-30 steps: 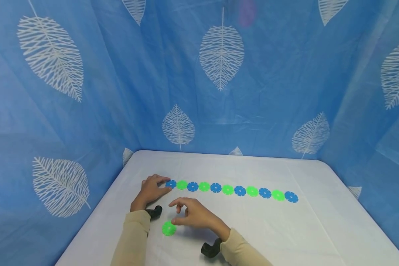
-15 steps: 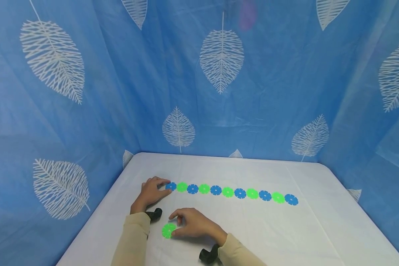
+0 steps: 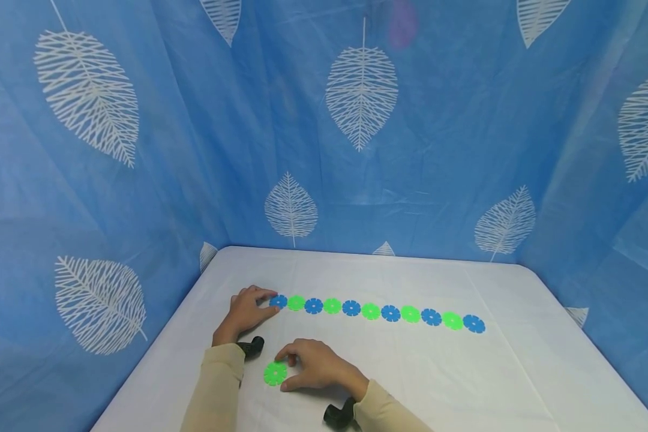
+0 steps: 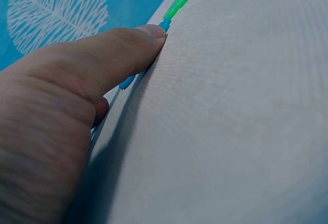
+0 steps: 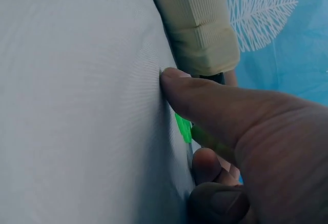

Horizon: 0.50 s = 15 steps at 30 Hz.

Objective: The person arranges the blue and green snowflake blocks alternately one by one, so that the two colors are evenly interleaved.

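Observation:
A row of notched plastic discs, alternating blue and green, lies flat across the white table. At its left end, my left hand (image 3: 246, 309) holds a blue notched disc (image 3: 278, 302) by its edges, index finger on the far side and thumb on the near side. Nearer to me is a single green notched disc (image 3: 275, 374). My right hand (image 3: 318, 364) has its index fingertip at that disc's far edge and its thumb at the lower right edge, with the thumb tip down on the cloth in the right wrist view. There, the thumb and fingers partly hide the green disc (image 5: 183, 127).
Rightward the row runs on to a blue end disc (image 3: 473, 324). A white cloth covers the table (image 3: 464, 384). Blue curtains (image 3: 426, 150) with white leaf prints stand behind it and at both sides. Black wrist mounts (image 3: 339, 415) stick out from the sleeves.
My right hand has come down and its thumb has slid off the green disc's face to the lower right edge, the index finger now at the far edge. The left hand stays put.

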Tool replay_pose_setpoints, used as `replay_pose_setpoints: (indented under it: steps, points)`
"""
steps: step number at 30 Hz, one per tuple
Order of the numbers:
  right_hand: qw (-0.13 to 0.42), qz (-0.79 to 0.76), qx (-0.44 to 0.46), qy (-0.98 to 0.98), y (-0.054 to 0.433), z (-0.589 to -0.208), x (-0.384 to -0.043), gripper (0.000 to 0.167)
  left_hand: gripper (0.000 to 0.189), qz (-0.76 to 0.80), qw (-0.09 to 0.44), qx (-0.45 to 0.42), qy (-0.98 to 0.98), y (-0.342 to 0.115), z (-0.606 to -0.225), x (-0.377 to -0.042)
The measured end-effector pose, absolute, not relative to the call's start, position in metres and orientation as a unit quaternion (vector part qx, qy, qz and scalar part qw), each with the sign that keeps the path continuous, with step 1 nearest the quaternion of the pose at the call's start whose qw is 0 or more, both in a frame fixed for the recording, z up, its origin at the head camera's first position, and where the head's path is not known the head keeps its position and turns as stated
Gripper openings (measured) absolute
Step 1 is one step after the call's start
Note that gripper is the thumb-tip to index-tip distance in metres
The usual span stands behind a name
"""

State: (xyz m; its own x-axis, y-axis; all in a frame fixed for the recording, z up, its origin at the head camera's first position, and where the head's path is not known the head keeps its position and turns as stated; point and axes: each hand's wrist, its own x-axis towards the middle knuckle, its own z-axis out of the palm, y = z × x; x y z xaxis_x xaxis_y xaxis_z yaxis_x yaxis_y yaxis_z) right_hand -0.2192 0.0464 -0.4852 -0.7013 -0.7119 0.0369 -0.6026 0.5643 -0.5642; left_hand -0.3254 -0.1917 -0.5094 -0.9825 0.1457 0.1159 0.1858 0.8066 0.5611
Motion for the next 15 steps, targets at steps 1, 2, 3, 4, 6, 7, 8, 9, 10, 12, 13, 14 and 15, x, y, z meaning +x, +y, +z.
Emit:
replay_pose_setpoints:
  steps: [1,2,3,4,6,7,8,9,10,12,13,14,15]
  points:
    - [0.096,-0.279,-0.372,0.880,0.0462,-0.4853,-0.2189,0.047,0.043,-0.299,0.033,-0.088,-0.950,-0.1914,-0.5088,-0.3252]
    - [0.096,-0.279,-0.370,0.881,0.0459,-0.4854,-0.2188,0.046,0.042,-0.299,0.033,-0.089,-0.950,-0.1912,-0.5084,-0.3252]
    - [0.095,-0.280,-0.368,0.882,0.0456,-0.4860,-0.2186,0.046,0.042,-0.300,0.031,-0.090,-0.949,-0.1907,-0.5079,-0.3250]
    - [0.094,-0.281,-0.365,0.883,0.0453,-0.4866,-0.2188,0.045,0.042,-0.301,0.031,-0.090,-0.949,-0.1902,-0.5076,-0.3248]
    - [0.090,-0.281,-0.359,0.885,0.0442,-0.4883,-0.2191,0.044,0.042,-0.300,0.031,-0.090,-0.949,-0.1902,-0.5082,-0.3254]
    - [0.087,-0.283,-0.357,0.886,0.0433,-0.4892,-0.2192,0.043,0.042,-0.299,0.031,-0.090,-0.949,-0.1905,-0.5088,-0.3258]
    - [0.086,-0.284,-0.353,0.888,0.0422,-0.4895,-0.2188,0.042,0.042,-0.299,0.031,-0.089,-0.950,-0.1906,-0.5097,-0.3261]
    - [0.084,-0.285,-0.349,0.889,0.0411,-0.4897,-0.2183,0.041,0.043,-0.298,0.032,-0.088,-0.950,-0.1908,-0.5103,-0.3264]
    - [0.083,-0.286,-0.344,0.890,0.0401,-0.4896,-0.2178,0.040,0.043,-0.298,0.032,-0.087,-0.950,-0.1910,-0.5108,-0.3267]
    - [0.083,-0.287,-0.336,0.893,0.0382,-0.4894,-0.2169,0.038,0.043,-0.299,0.031,-0.086,-0.950,-0.1910,-0.5111,-0.3268]
    - [0.084,-0.287,-0.333,0.894,0.0373,-0.4891,-0.2166,0.038,0.043,-0.300,0.030,-0.085,-0.950,-0.1908,-0.5106,-0.3265]
    - [0.085,-0.285,-0.329,0.896,0.0368,-0.4888,-0.2164,0.038,0.043,-0.300,0.030,-0.085,-0.950,-0.1909,-0.5102,-0.3264]
    - [0.085,-0.285,-0.328,0.897,0.0366,-0.4889,-0.2166,0.037,0.043,-0.300,0.029,-0.085,-0.950,-0.1907,-0.5095,-0.3263]
